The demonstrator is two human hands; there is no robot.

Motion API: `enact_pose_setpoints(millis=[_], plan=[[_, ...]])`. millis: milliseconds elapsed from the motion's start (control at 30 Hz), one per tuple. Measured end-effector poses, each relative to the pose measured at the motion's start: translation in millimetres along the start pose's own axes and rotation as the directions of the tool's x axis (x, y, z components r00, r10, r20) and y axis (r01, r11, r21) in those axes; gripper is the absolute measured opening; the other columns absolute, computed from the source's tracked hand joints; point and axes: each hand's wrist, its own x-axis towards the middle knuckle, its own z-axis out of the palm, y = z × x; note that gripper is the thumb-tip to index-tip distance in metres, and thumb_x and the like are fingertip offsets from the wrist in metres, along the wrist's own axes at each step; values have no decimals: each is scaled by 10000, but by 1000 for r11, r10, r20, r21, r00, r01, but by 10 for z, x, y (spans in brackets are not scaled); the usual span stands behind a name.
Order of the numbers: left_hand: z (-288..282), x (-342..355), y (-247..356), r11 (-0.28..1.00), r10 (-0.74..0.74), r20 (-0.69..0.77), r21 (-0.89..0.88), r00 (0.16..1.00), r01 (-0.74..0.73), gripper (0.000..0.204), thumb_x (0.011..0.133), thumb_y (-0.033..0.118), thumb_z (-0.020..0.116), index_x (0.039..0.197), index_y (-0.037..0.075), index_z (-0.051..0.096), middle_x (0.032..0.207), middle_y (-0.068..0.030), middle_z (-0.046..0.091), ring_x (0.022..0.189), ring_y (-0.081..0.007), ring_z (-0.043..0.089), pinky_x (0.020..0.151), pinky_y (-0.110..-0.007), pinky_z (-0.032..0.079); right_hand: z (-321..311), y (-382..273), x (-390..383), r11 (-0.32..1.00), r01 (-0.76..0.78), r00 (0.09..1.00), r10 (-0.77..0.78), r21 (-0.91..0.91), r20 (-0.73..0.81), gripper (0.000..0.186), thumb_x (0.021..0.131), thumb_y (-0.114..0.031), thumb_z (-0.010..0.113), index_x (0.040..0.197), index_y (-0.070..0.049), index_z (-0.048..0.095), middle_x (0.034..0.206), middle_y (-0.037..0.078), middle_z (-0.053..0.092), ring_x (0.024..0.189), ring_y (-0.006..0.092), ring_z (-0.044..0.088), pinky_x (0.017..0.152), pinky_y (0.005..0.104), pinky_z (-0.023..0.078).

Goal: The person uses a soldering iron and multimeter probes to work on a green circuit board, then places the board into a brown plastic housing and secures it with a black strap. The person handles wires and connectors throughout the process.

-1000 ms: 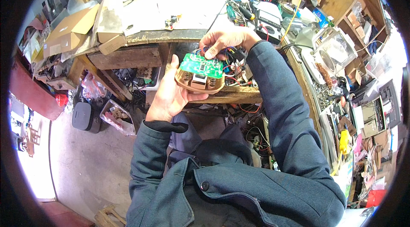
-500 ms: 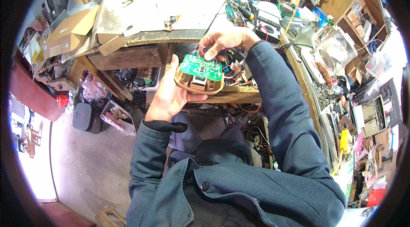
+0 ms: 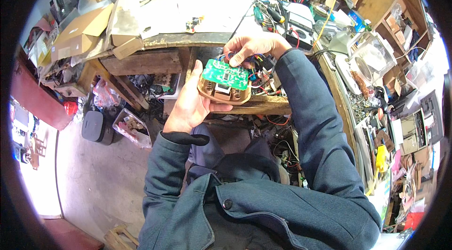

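Observation:
My left hand (image 3: 188,104) is closed around a brown plastic housing (image 3: 212,94), its thumb along the left side and its fingers underneath. Over the housing lies a green circuit board (image 3: 226,75) with solder points facing up. The board covers the far part of the housing; a pale block and round posts show at the near end. My right hand (image 3: 252,47) pinches the far edge of the board, thumb on top, the other fingers partly hidden behind it. Thin coloured wires show beside the right fingers.
The wooden workbench (image 3: 202,38) curves ahead, with a small electronic part (image 3: 193,24) on it. Cardboard boxes (image 3: 84,31) stand at the left. A meter-like device (image 3: 299,26) and tangled cables lie at the right. On the floor are a dark case (image 3: 97,127) and a bin (image 3: 132,129).
The whole scene has shifted slightly to the right in the picture. The board and housing tilt a little differently; both hands keep the same hold.

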Motion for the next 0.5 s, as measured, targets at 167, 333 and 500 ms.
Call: enact_pose_setpoints(millis=[167,333,500], plan=[[-41,4,-8,1000,-3,17,-12,1000,3,771,1075,681,366,1435,24,546,1267,-185,724,1021,-309,771,721,-464,693,13,-10,-13,1000,-2,1000,2,-8,-11,323,906,-323,847,1027,-52,719,791,-40,670,586,59,598,534,222,465],[-41,7,-13,1000,7,-1,-10,1000,-7,767,1078,673,366,1426,16,553,1261,-184,728,1017,-307,772,717,-465,694,22,8,-2,1000,9,1000,-9,-9,-3,254,929,-303,833,968,-80,720,777,-45,685,574,51,609,516,220,459],[-38,19,-15,1000,5,4,4,1000,-6,765,1076,674,377,1418,14,561,1251,-181,734,1023,-300,772,714,-466,694,30,-9,7,998,33,999,-32,-61,22,347,914,-356,837,1022,-45,728,784,-35,676,583,59,605,530,233,472]])
